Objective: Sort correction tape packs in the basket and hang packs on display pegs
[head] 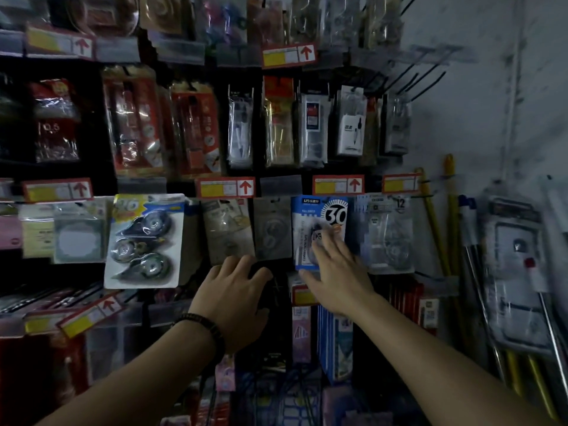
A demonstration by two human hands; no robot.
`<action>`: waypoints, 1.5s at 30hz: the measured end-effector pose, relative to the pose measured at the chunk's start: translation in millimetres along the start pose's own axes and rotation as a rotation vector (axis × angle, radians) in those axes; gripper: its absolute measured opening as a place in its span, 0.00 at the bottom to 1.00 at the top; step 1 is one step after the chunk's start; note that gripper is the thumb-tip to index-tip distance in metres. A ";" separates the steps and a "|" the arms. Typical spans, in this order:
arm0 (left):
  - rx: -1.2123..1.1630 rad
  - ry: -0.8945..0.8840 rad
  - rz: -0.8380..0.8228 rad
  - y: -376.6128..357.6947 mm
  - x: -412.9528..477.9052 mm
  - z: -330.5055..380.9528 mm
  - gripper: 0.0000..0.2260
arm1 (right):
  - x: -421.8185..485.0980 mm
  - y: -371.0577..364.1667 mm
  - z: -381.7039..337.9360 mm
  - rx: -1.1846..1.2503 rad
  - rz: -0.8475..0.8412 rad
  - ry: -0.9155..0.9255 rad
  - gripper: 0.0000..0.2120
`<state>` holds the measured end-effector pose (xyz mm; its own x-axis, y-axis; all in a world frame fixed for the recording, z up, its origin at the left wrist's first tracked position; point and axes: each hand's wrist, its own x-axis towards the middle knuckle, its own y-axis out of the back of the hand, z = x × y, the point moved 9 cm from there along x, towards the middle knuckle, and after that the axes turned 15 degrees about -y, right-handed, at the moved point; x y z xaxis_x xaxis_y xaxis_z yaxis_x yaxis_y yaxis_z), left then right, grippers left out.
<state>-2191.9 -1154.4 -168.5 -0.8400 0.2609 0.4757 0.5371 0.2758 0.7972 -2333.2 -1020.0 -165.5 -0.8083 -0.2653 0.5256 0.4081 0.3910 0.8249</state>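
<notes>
— Where do the right hand's fingers lie?

— The right hand (335, 272) has its fingers (325, 244) spread and fairly straight, laid flat on the front of the blue correction tape pack (310, 216) marked 30. The thumb sticks out leftward under the pack's lower edge. Nothing is pinched.

— And the pack itself?

— It hangs in the peg row, below a red price tag (338, 184). Just right of those fingertips hangs a clear pack (387, 232) marked 12, and just left of them a grey pack (272, 229).

— The left hand?

— The left hand (233, 290) reaches to the bottom edge of the grey pack and of the beige pack (227, 229) beside it. Its fingers bend forward and their tips vanish in a dark gap, so I cannot tell whether they grip anything. A dark beaded bracelet (206, 325) circles that wrist.

— Farther out?

— Well left of the left fingers hangs a card of three correction tapes (144, 241), slightly tilted. Well right of the right fingers, yellow poles (436, 229) lean against the wall.
</notes>
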 end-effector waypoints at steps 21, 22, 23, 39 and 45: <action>-0.078 -0.013 -0.001 -21.2 29.8 16.0 0.28 | -13.1 31.0 117.4 0.073 0.363 -0.304 0.39; -0.082 -0.021 -0.001 -22.4 32.4 20.5 0.28 | -9.6 25.5 122.9 0.093 0.312 -0.313 0.41; -0.084 -0.029 0.002 -22.9 35.4 24.8 0.28 | -5.7 19.9 126.3 0.127 0.259 -0.311 0.42; -0.063 -0.073 0.015 -18.0 61.0 44.6 0.25 | 22.2 3.6 121.3 0.092 0.033 -0.242 0.41; -0.087 -0.051 -0.040 4.0 19.6 41.7 0.20 | -18.7 24.0 89.2 0.158 -0.014 -0.085 0.32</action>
<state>-2203.0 -1109.6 -171.4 -0.8546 0.2983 0.4250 0.4925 0.2064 0.8455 -2346.1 -927.1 -174.1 -0.8491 -0.1988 0.4895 0.3303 0.5233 0.7855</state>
